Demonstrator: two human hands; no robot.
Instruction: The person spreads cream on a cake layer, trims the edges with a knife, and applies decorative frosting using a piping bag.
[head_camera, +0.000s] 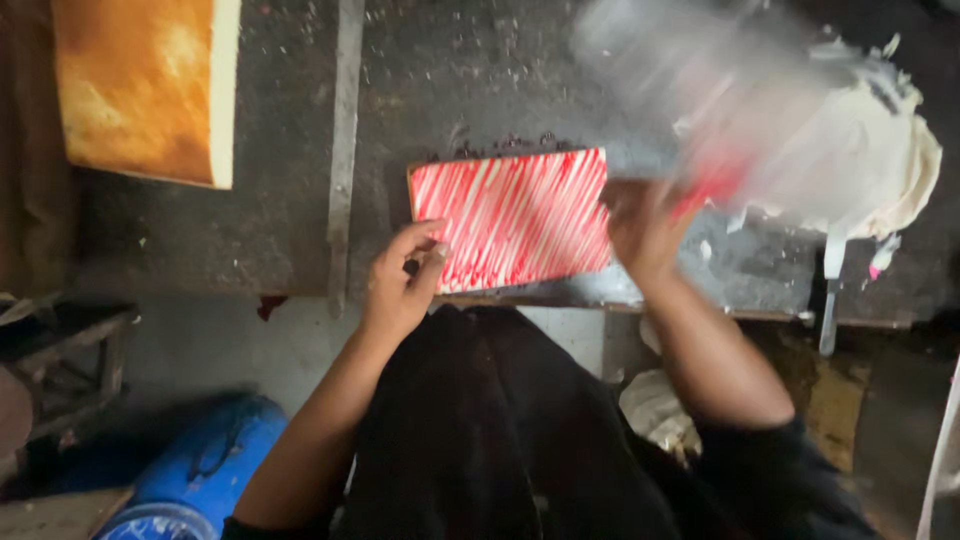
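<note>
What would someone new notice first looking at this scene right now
The red-and-white striped slab lying flat in the middle of the dark workbench stands out most, with the left hand at its lower left corner. At its right edge the right hand holds a blurred, clear plastic sheet in front of a heap of pale scraps. An orange-topped foam block sits at upper left.
</note>
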